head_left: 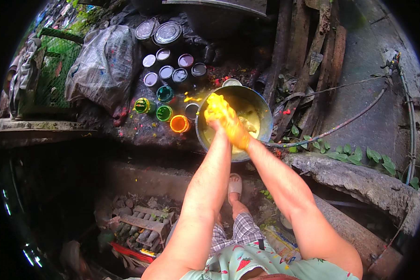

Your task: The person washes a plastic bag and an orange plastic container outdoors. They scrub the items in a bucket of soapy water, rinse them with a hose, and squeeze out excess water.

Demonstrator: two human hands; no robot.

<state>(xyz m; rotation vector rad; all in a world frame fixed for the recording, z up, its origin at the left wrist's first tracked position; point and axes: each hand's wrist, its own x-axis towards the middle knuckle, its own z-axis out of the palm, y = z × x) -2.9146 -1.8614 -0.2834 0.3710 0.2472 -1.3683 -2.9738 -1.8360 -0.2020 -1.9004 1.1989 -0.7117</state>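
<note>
Over a round metal basin (267, 122), my two hands are pressed together, thickly coated in bright yellow. My left hand (216, 112) is at the far side, its fingers closed in a yellow mass. Against it lies my right hand (238, 133), also closed, the palm turned toward the left one. Whether a lump sits between them or only the yellow coating, I cannot make out. Below them, the basin holds a pale yellow wet mixture (253, 122) with lumps. Left of the basin stand an open orange paint can (180, 123) and an open dark can (192, 111).
Green paint cans (164, 113) and a yellow-streaked can (143, 106) stand further left. Several grey-topped cans (166, 72) and two large lidded cans (168, 32) lie beyond. A grey sack (100, 67) sits at left, wooden planks (308, 60) at right. A hose (345, 123) runs to the basin.
</note>
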